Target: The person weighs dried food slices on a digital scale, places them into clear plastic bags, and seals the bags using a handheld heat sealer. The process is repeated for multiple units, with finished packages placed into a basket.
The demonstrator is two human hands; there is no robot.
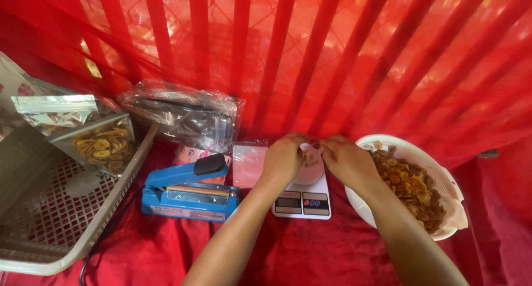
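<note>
Left hand [284,157]: I see its grip pinched shut on the left edge of a small clear pouch [309,159], fingers curled over the rim.

Right hand [348,161]: grip likewise pinched on the pouch's right edge; the two hands meet over its mouth. I cannot tell whether the mouth is spread wide or merely held.

Pouch: stands upright on the white kitchen scale [303,197], a few chips visible inside, well short of full by my reading.

Step in hand, as I judge it: holding the pouch open on the scale for portioning by weight. The next move, in my view, calls for one hand to free itself and reach the chips while the other keeps the pouch upright and its mouth open, so the scale reads true.

White basket [443,180]: just right of the scale, touching the right forearm, filled with fried banana chips [410,189].

Empty clear bag [249,163]: lying flat, left of the scale.

Blue heat sealer [185,192]: farther left, arm raised.

Stack of bags in plastic wrap [183,117]: behind the sealer.

Filled chip pouch [102,144]: leaning in a plastic tray [66,230] at far left.

Red cloth [310,247]: covers the tabletop.
</note>
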